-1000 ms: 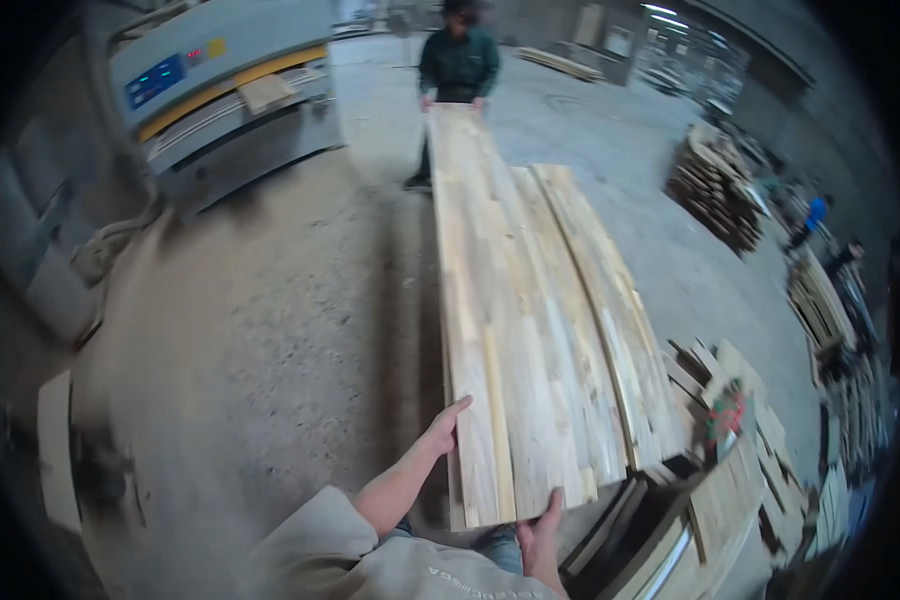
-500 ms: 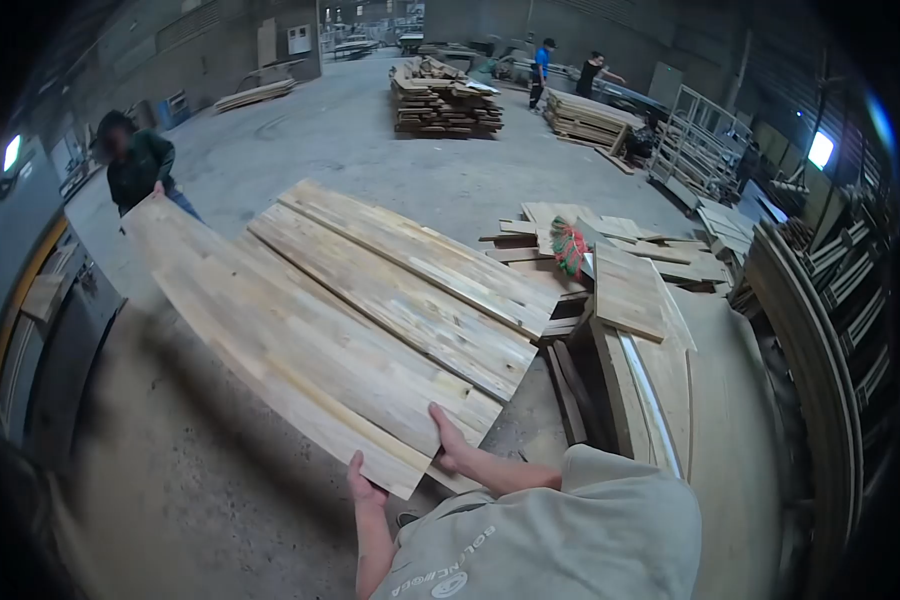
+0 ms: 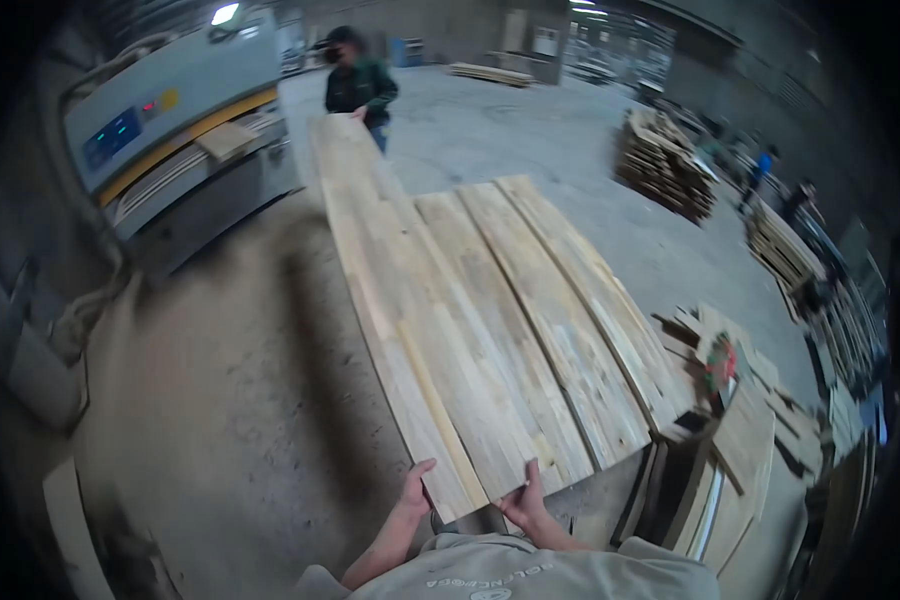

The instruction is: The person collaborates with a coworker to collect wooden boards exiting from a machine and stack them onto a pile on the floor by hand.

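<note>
A long wooden board slopes away from me, its near end between my two hands. My left hand grips the left corner of that end, thumb on top and fingers hidden below. Further right, my right hand holds the near edge, also with the thumb up. Another person in dark green stands at the far end with a hand on the board. Several wide panels lie side by side, to the right of and partly under the held board.
A large machine with a lit panel stands at the left. Loose boards and a red-green bundle are at the right. Further back are a wood stack, two distant people and a concrete floor.
The view swung right and then back left. The held board's near end shifted left relative to the panels, uncovering more of them. Both of my hands remain on it.
</note>
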`<move>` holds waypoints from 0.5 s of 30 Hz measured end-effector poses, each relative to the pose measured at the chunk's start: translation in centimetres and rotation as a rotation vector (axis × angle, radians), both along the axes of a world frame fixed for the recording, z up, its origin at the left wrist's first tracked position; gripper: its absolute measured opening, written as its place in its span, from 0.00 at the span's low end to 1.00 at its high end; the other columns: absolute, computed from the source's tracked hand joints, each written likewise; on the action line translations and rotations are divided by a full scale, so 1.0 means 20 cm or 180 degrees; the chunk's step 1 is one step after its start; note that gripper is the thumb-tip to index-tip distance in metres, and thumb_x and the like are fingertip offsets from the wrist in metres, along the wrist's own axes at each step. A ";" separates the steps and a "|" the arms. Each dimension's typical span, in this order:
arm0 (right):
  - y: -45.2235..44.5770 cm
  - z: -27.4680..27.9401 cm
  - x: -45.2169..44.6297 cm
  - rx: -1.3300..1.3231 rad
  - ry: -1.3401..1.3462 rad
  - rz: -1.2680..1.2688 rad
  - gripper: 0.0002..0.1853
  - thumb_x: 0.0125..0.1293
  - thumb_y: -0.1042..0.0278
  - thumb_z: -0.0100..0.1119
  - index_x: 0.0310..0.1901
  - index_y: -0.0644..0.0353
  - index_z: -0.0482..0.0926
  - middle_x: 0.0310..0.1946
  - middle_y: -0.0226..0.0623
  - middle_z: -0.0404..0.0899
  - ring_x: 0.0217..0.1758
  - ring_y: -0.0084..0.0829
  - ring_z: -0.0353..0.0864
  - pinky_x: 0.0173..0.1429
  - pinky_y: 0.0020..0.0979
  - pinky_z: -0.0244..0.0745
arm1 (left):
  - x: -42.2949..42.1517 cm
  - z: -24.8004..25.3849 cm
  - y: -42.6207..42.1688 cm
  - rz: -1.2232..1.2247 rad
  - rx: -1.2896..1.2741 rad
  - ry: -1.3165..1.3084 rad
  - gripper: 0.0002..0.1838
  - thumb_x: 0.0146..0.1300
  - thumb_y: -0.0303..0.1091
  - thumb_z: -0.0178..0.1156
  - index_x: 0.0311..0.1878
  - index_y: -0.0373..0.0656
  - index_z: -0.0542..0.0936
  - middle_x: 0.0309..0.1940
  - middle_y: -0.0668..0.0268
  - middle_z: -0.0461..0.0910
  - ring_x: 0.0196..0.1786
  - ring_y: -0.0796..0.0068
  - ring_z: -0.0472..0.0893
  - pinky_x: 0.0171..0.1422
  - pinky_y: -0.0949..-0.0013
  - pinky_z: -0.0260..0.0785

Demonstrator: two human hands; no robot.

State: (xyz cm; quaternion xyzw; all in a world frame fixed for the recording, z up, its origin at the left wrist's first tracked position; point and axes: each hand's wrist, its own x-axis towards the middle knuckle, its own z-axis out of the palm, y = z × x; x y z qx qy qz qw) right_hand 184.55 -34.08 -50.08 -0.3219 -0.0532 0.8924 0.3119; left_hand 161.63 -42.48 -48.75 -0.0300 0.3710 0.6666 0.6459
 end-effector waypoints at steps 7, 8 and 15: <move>-0.03 -0.18 0.12 -0.0345 -0.0408 -0.0253 0.43 0.66 0.27 0.52 0.72 0.51 0.65 0.68 0.41 0.72 0.69 0.47 0.74 0.68 0.55 0.71 | 0.10 0.06 -0.23 -0.0097 -0.0281 -0.0089 0.28 0.64 0.39 0.63 0.64 0.36 0.74 0.57 0.55 0.81 0.61 0.55 0.80 0.69 0.50 0.71; -0.04 -0.23 0.14 -0.0329 -0.0668 -0.0170 0.40 0.67 0.27 0.52 0.70 0.50 0.68 0.65 0.39 0.75 0.65 0.45 0.77 0.64 0.52 0.75 | 0.14 0.12 -0.29 -0.0066 -0.0330 -0.0132 0.28 0.64 0.38 0.63 0.64 0.36 0.74 0.57 0.55 0.81 0.61 0.56 0.80 0.69 0.50 0.71; -0.15 -0.46 0.33 -0.0305 -0.1072 0.0672 0.34 0.69 0.29 0.51 0.62 0.49 0.76 0.54 0.31 0.83 0.52 0.34 0.85 0.47 0.39 0.86 | 0.33 -0.08 -0.54 0.0457 -0.0763 0.0188 0.28 0.62 0.33 0.65 0.63 0.31 0.74 0.56 0.51 0.81 0.59 0.57 0.82 0.64 0.53 0.75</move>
